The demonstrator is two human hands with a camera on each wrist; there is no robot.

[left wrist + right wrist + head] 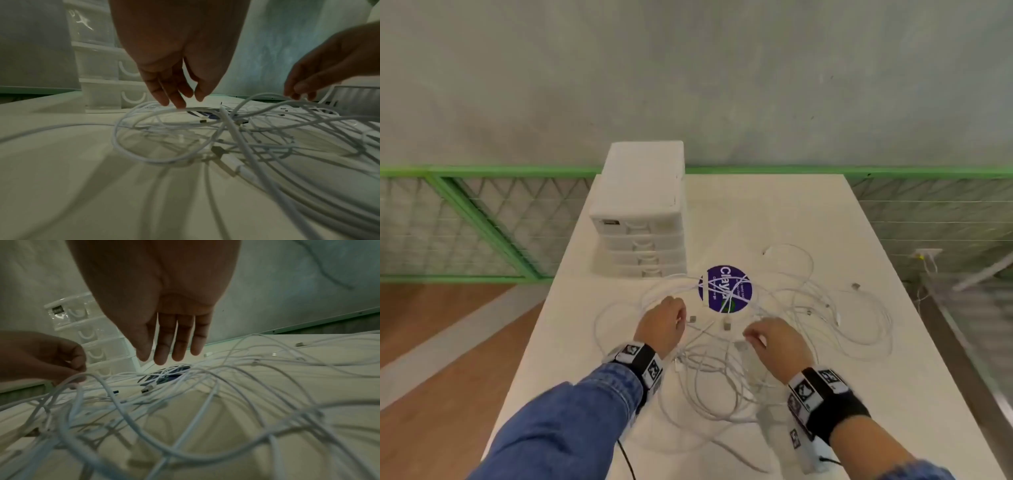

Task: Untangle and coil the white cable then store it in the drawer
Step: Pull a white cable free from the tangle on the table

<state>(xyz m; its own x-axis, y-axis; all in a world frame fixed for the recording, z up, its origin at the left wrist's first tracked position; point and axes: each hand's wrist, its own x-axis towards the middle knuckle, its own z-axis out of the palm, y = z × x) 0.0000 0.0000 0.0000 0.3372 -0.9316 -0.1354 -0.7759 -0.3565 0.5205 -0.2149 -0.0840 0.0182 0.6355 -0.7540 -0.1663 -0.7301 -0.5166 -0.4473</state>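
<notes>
A big tangle of white cable (726, 363) sprawls over the middle of the white counter (876, 394), its loops running from just in front of the person out to the right, with several plug ends poking out of the heap. Some strands cross a round purple sticker (725, 288) on the counter.

The left hand (664, 323) hangs over the left side of the tangle, palm down. From its wrist camera the fingers (164, 91) point downward, fairly straight and relaxed, tips right at one raised loop — touching it or just above it, I cannot tell which — and nothing is gripped.

The right hand (774, 342) is over the near middle of the heap. In the left wrist view its fingertips (298, 87) look pinched around a strand that arches up off the counter. In its own wrist view, though, the 4 fingers (176, 344) hang straight and loose above the cables, apart from them — so whether it really holds a strand I cannot say.

Behind the left hand, at the back left of the counter, stands a white drawer unit (640, 212) with 4 drawers, all pushed in; the cable's farthest loops reach nearly to its base.

Both wrists wear black bands with black-and-white marker tags, and the left arm is in a blue denim sleeve (571, 425).
</notes>
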